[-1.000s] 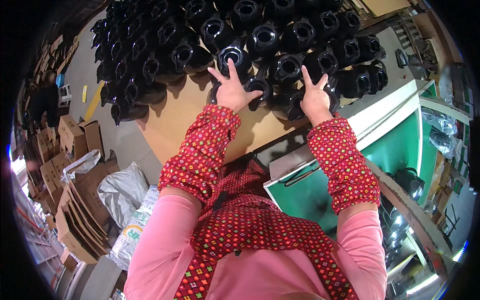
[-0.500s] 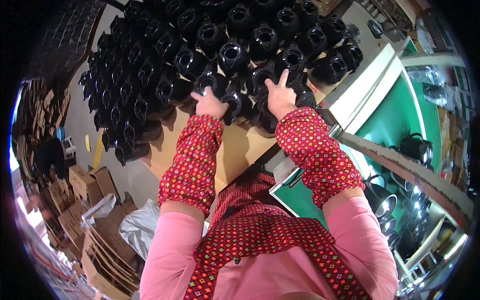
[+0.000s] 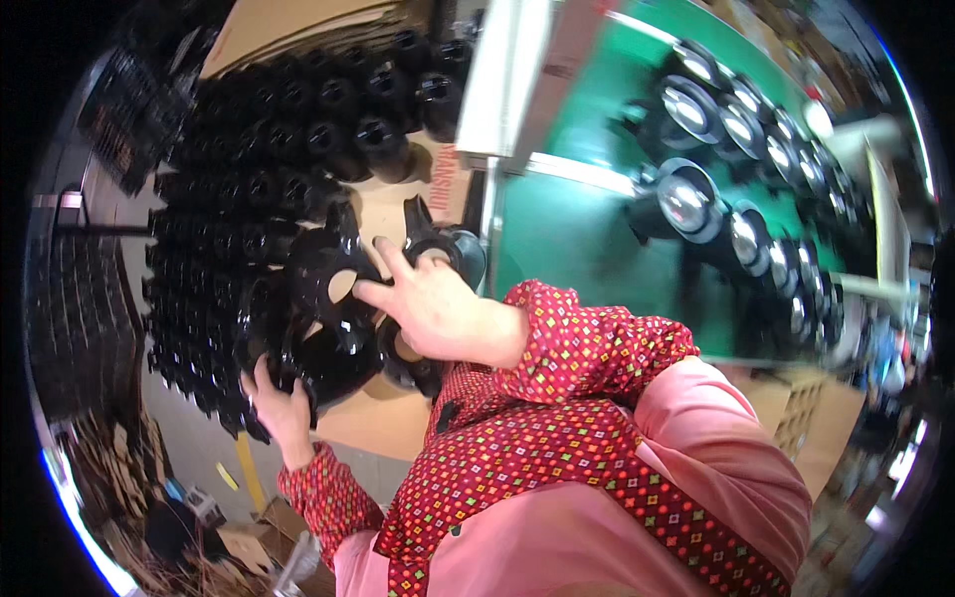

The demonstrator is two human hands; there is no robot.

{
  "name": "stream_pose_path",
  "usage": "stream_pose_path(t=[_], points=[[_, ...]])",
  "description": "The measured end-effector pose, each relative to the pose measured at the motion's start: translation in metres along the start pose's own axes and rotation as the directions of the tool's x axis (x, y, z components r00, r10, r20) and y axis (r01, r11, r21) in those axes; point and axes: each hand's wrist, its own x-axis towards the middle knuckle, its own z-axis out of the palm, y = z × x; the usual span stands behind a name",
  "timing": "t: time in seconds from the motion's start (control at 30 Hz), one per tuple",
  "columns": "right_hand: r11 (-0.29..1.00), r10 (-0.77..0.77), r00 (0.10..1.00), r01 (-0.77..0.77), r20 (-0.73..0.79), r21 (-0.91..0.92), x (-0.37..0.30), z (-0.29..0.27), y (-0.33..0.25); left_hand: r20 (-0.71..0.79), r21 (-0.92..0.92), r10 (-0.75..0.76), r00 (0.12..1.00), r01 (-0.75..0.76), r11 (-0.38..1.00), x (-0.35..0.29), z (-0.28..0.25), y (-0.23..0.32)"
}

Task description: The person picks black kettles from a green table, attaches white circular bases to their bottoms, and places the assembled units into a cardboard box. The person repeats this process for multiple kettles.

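Glossy black pots (image 3: 333, 279), rounded with a round opening and a spout-like part, stand close together on a brown cardboard surface (image 3: 383, 403). My right hand (image 3: 433, 303) is over the nearest ones, its thumb and fingers spread apart. Some of its fingertips are close to pot openings; whether they touch is unclear. Lower and to the left, my left hand (image 3: 284, 403) has its fingers apart at the side of a dark pot. I make out nothing held in either hand.
To the right, a green surface (image 3: 567, 259) carries rows of black pots (image 3: 686, 204) with shiny round openings. A white metal post and beam (image 3: 502, 80) divide it from the cardboard. Stacked dark goods (image 3: 80, 328) stand at the far left.
My view has turned right, bringing more of the green surface in. The right hand has come back toward my body, and the left hand now sits lower and further left.
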Motion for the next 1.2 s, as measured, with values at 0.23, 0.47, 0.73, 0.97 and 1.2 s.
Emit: stream_pose_path(t=[0.23, 0.47, 0.73, 0.97, 1.2], points=[[0.915, 0.400, 0.911, -0.391, -0.100, 0.097, -0.202, -0.073, -0.017, 0.101, -0.103, 0.549, 0.830, -0.540, 0.836, -0.045, -0.037, 0.110], [0.656, 0.719, 0.668, -0.744, -0.194, -0.131, -0.378, -0.083, 0.034, 0.260, -0.279, 0.846, 0.465, -0.803, 0.527, -0.110, 0.018, 0.267], [0.541, 0.714, 0.545, -0.828, -0.440, -0.148, -0.505, -0.073, 0.124, 0.257, -0.351, 0.936, 0.241, -0.879, 0.323, -0.194, 0.094, 0.410], [0.531, 0.719, 0.371, -0.839, -0.587, 0.121, -0.514, -0.068, 0.139, 0.125, -0.266, 0.921, 0.368, -0.882, 0.389, -0.209, 0.106, 0.426], [0.387, 0.753, 0.300, -0.922, -0.586, 0.025, -0.511, -0.085, 0.159, 0.109, -0.230, 0.939, 0.327, -0.911, 0.344, -0.218, 0.111, 0.418]])
